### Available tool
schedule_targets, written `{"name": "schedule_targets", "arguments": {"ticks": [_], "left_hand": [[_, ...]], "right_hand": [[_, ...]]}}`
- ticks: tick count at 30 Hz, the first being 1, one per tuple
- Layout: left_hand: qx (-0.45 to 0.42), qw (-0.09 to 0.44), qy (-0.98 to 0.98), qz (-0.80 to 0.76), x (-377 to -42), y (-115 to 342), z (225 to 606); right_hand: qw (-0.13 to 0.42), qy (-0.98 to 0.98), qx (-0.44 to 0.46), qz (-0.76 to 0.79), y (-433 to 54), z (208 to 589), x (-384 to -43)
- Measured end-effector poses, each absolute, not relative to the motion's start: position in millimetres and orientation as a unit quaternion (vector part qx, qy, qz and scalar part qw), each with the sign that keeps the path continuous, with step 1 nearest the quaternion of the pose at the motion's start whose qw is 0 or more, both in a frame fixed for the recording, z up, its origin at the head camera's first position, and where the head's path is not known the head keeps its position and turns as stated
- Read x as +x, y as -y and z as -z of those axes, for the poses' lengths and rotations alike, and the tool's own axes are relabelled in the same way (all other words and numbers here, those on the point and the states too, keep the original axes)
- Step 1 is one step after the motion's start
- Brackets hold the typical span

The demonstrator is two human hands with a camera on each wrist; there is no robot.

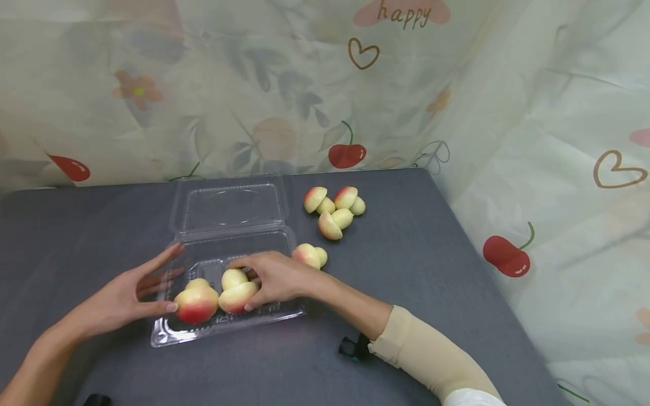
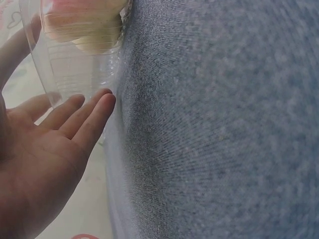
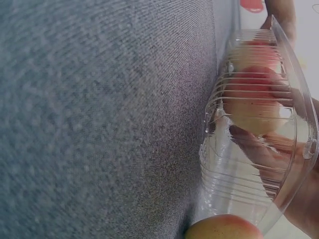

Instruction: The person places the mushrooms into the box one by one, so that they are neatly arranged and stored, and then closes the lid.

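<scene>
Two mushroom-shaped pieces, cream with red-blushed caps, are in the near half of a clear plastic clamshell box [image 1: 228, 324]. My right hand [image 1: 281, 276] reaches in over the box's right side and grips the right mushroom-shaped piece [image 1: 238, 296], thumb at its cap and fingers beyond its stem. At the left wall is my left hand [image 1: 119, 293], fingers spread and fairly straight, its thumb tip right at the left mushroom-shaped piece [image 1: 197, 304]. Through the clear wall, the left wrist view shows a piece [image 2: 82, 22]; the right wrist view shows red caps [image 3: 256, 94] beside my fingers.
The box's lid [image 1: 231, 206] lies folded back behind it. One loose mushroom-shaped piece [image 1: 306, 255] sits by the box's right edge, partly behind my right forearm. Farther back, three more [image 1: 332, 217] lie grouped on the grey cloth [image 1: 406, 254]. A patterned curtain hangs behind and right.
</scene>
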State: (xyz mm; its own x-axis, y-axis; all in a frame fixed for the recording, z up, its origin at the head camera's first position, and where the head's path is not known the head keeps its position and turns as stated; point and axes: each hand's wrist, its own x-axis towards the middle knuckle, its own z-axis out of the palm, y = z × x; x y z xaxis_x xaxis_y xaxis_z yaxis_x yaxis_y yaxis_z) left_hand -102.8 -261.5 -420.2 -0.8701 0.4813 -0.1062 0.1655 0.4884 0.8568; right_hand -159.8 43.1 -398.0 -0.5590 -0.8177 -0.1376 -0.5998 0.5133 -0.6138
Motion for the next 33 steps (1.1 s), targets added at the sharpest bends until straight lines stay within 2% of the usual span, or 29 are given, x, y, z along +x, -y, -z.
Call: {"name": "schedule_targets", "arguments": {"ticks": [8,16,25,33], "left_hand": [[0.185,0.172,-0.852,-0.458,-102.9,261.1,419.1],[0.190,0.173,-0.842,-0.475,-102.3,259.7,418.0],[0.188,0.176,-0.844,-0.470,-101.9,258.7,419.8],[0.186,0.171,-0.856,-0.450,-103.3,259.2,418.6]], "right_hand": [[0.226,-0.840,-0.427,0.249,-44.4,397.2,-161.0],[0.281,-0.824,-0.424,0.250,-44.8,395.9,-161.6],[0.271,-0.821,-0.434,0.255,-48.3,397.8,-162.9],[0.278,-0.813,-0.402,0.317,-55.9,389.8,-162.4]]}}
